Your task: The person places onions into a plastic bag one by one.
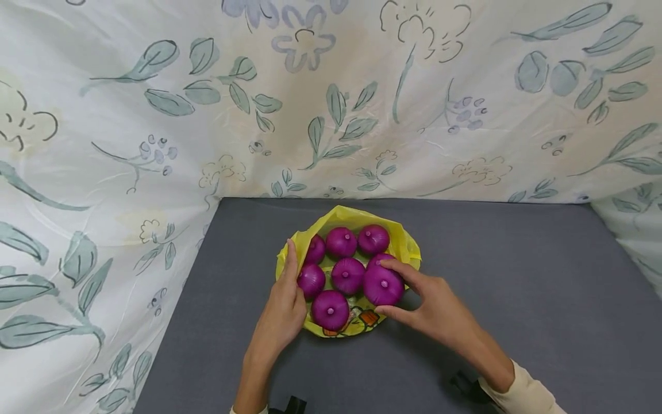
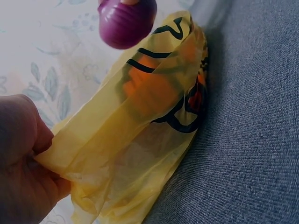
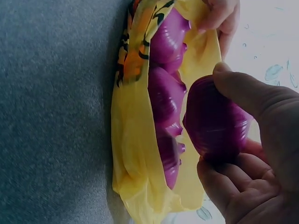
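A yellow plastic bag (image 1: 338,216) with a printed design lies with its mouth spread wide on the grey cloth. Several purple onions (image 1: 331,310), shiny and smooth, sit inside it. My left hand (image 1: 281,313) pinches the bag's left rim; the left wrist view shows the yellow film between thumb and fingers. In my right hand (image 1: 439,305) is one purple onion (image 3: 217,119), gripped between thumb and fingertips. That onion is raised above the right side of the bag's mouth and partly covers another onion below it.
A dark grey cloth (image 1: 517,276) covers the table under the bag. White fabric (image 1: 362,57) with leaf and flower drawings hangs behind and on both sides. Black straps (image 1: 468,385) sit around the wrists.
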`<state>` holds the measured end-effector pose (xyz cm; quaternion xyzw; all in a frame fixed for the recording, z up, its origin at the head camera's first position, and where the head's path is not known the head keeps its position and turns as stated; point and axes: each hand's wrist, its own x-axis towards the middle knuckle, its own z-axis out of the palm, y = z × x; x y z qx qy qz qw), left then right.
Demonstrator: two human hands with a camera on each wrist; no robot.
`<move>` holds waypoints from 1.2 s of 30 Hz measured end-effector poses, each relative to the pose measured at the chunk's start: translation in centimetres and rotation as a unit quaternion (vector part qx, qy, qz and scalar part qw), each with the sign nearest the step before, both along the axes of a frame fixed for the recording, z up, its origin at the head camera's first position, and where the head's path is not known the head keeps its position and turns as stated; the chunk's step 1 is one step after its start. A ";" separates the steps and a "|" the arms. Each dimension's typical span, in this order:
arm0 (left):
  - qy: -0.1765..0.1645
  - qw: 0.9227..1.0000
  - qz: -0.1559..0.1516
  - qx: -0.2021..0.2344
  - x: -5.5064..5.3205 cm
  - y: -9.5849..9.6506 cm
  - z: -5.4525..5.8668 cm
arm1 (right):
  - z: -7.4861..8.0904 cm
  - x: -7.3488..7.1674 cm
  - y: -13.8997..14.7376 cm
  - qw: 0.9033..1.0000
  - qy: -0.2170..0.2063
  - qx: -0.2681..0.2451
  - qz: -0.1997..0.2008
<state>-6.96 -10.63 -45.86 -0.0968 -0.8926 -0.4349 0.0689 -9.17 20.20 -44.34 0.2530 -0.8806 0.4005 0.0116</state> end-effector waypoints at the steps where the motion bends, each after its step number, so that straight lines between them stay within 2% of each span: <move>1: 0.000 1.000 0.001 0.001 0.0 0.0 0.0 | -0.1 0.1 -0.1 1.000 0.001 0.003 0.004; 16: 0.009 1.000 -0.001 0.002 0.1 -0.3 -0.1 | -1.4 0.7 -1.6 0.999 0.027 0.026 0.031; 24: 0.012 1.000 -0.008 0.004 0.1 -0.1 -0.2 | -2.0 1.0 -1.8 0.998 0.045 0.039 0.028; 30: -0.002 1.000 -0.002 0.003 0.3 -0.1 -0.4 | -2.9 1.2 -2.0 0.996 0.061 0.063 0.031; 36: 0.006 1.000 -0.004 0.003 0.3 0.1 -0.3 | -3.5 1.2 -2.3 0.994 0.096 0.043 0.042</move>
